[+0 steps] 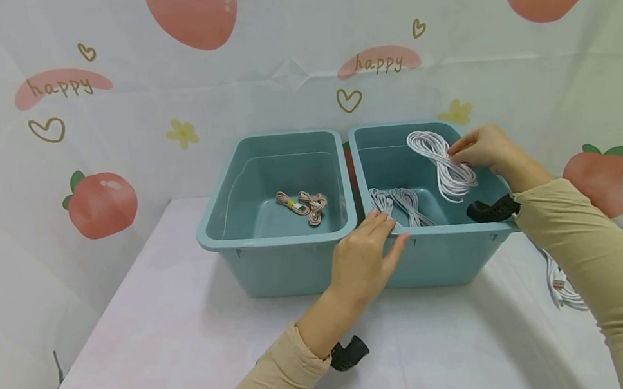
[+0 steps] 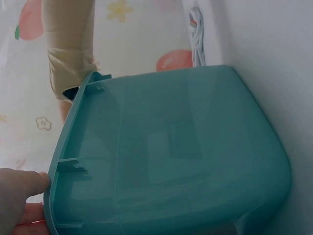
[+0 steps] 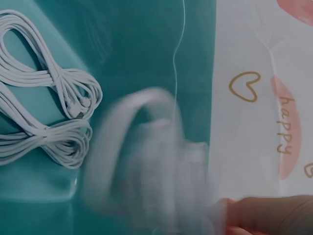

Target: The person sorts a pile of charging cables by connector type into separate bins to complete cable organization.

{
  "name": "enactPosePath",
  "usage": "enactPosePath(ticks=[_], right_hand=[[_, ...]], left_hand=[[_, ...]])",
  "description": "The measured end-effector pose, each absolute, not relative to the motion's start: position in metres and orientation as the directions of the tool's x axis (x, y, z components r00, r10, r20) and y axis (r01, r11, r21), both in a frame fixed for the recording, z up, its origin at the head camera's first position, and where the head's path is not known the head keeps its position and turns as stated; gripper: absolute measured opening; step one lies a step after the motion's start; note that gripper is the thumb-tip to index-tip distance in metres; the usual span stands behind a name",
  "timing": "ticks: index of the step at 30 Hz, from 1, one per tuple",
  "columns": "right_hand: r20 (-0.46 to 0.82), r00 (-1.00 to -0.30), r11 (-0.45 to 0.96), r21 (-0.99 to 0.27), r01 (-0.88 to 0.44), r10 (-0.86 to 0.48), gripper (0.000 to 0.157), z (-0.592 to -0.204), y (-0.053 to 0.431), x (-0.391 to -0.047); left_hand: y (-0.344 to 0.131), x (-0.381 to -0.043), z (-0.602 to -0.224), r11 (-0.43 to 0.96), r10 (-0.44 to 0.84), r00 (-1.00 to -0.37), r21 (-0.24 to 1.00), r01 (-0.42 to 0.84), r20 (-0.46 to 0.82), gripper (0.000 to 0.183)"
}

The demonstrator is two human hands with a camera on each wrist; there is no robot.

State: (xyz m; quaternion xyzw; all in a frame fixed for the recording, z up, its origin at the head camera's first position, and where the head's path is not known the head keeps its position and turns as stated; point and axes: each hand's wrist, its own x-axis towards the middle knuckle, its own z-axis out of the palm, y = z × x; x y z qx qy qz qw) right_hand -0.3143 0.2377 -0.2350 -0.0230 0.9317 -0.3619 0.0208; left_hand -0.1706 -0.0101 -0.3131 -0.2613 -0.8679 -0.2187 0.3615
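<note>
My right hand [image 1: 484, 150] pinches a coiled white cable [image 1: 442, 165] near its middle and holds it up inside the right blue-green bin [image 1: 442, 256]. In the right wrist view this white cable [image 3: 146, 161] is blurred. Two more bundled white cables lie on that bin's floor, one [image 3: 44, 68] beside the other [image 3: 44, 139]. My left hand [image 1: 360, 260] grips the bin's front rim, fingers over the edge and thumb outside, as the left wrist view also shows with the thumb [image 2: 36, 183] at the rim.
A second blue-green bin [image 1: 276, 242] stands close on the left, holding beige bundled cables [image 1: 313, 204]. Another white cable [image 1: 562, 287] lies on the table to the right, partly behind the right sleeve. A printed cloth [image 1: 270, 44] hangs behind the bins.
</note>
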Motion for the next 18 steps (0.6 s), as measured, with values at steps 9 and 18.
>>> enactPosePath(ticks=[9,18], right_hand=[[-0.04,-0.997,0.707,-0.707,-0.017,-0.064,0.043,-0.233,0.239,-0.313],[0.002,-0.992,0.511,-0.857,-0.068,-0.128,0.015,-0.225,0.249,-0.306]], left_hand=[[-0.01,-0.171,-0.312,0.772,0.296,-0.606,0.189,0.607,0.738,0.026],[-0.011,-0.169,-0.311,0.776,0.305,-0.627,0.195,0.6,0.717,0.027]])
